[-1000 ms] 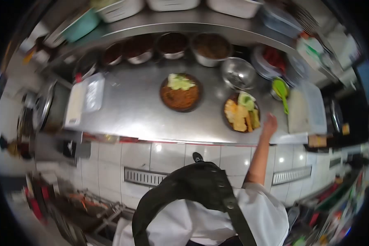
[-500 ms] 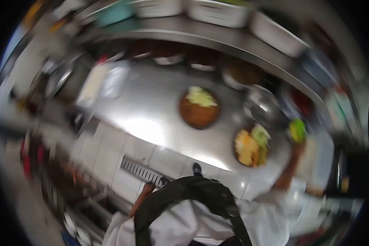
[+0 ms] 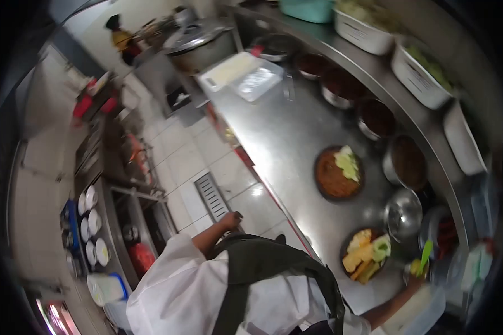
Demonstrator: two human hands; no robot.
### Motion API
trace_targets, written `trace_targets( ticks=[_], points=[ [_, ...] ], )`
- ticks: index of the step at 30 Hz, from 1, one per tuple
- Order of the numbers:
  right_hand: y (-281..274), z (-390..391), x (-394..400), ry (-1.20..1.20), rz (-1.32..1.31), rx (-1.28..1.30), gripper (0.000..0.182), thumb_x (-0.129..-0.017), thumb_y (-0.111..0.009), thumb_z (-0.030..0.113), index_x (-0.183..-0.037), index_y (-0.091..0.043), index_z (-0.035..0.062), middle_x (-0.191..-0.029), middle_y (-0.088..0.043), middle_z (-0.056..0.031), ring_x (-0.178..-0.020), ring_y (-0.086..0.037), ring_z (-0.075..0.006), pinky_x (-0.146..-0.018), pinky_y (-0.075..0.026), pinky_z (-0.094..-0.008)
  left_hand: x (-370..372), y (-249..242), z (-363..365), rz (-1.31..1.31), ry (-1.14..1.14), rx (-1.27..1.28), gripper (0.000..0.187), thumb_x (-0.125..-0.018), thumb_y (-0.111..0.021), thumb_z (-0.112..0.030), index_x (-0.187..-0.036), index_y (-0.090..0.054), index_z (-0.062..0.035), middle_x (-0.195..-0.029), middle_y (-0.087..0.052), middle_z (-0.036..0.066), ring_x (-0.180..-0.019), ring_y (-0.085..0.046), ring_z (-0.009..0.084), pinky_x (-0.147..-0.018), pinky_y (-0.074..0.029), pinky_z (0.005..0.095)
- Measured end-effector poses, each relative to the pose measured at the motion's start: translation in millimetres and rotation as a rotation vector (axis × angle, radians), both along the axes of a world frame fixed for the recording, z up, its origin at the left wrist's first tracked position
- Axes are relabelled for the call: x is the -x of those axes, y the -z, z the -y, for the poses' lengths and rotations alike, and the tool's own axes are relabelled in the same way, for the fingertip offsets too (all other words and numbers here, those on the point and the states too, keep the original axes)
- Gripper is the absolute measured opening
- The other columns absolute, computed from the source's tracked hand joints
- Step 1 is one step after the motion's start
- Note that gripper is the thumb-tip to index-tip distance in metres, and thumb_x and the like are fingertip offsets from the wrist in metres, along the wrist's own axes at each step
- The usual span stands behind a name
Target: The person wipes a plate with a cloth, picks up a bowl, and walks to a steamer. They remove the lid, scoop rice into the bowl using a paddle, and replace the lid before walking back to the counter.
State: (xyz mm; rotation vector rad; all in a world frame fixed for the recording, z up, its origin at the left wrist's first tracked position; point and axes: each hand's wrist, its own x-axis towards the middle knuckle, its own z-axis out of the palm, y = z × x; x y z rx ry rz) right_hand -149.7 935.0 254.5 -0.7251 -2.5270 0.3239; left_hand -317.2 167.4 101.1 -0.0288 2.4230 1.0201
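Observation:
My left hand (image 3: 231, 220) is over the floor beside the counter, its fingers curled in and nothing visible in it. At the lower right, my right hand (image 3: 417, 272) grips a bright green utensil (image 3: 426, 254) at a small bowl whose contents are unclear. Left of that hand, a round dark plate holds yellow and orange food pieces (image 3: 359, 257) with pale green slices (image 3: 380, 247). Farther up the counter, another round dark plate carries reddish-brown food (image 3: 332, 177) topped with chopped pale green pieces (image 3: 347, 163). Neither hand touches the plates.
An empty-looking metal bowl (image 3: 403, 214) and several pots line the steel counter (image 3: 274, 137) below a shelf (image 3: 369, 60) of white containers. Clear and white trays (image 3: 257, 81) lie at its far end. A floor drain (image 3: 211, 195) lies left. Another person (image 3: 123, 40) stands far back.
The view has turned, so the counter now slants and more of the kitchen shows on the left. My right hand with the green utensil now appears lower, at the small bowl.

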Motion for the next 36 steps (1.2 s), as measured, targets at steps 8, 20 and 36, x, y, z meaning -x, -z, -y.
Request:
trace_targets(
  ticks=[8, 20, 36],
  points=[
    [-120, 161, 28, 0.177, -0.005, 0.183, 0.027, -0.069, -0.063, 0.014, -0.092, -0.058, 0.0000, -0.081, -0.060, -0.0188, -0.074, -0.057, -0.0340, -0.065, -0.044, -0.0362, 61, -185, -164, 0.399, -0.047, -0.579, 0.027, -0.084, -0.050, -0.029, -0.098, -0.054, -0.0068, -0.071, -0.057, 0.005, -0.069, -0.058, 0.0149, -0.059, -0.046, 0.0272],
    [-107, 167, 97, -0.073, -0.140, 0.457, 0.032, -0.072, -0.052, 0.004, -0.104, -0.051, 0.0028, -0.104, -0.054, -0.0178, -0.096, -0.052, -0.0325, -0.082, -0.042, -0.0365, 42, -211, -254, 0.695, -0.017, -0.727, 0.045, -0.075, -0.049, -0.008, -0.117, -0.037, 0.0036, -0.106, -0.050, 0.018, -0.090, -0.055, 0.0304, -0.070, -0.049, 0.0389],
    [-48, -157, 35, 0.667, 0.053, -0.395, 0.025, -0.076, -0.047, 0.020, -0.097, -0.056, 0.0082, -0.101, -0.056, -0.0194, -0.095, -0.053, -0.0327, -0.078, -0.044, -0.0412, 32, -217, -235, 0.197, 0.381, -0.233, 0.038, -0.078, -0.045, -0.006, -0.115, -0.041, 0.0041, -0.107, -0.049, 0.016, -0.096, -0.053, 0.0259, -0.078, -0.047, 0.0351]
  ],
)
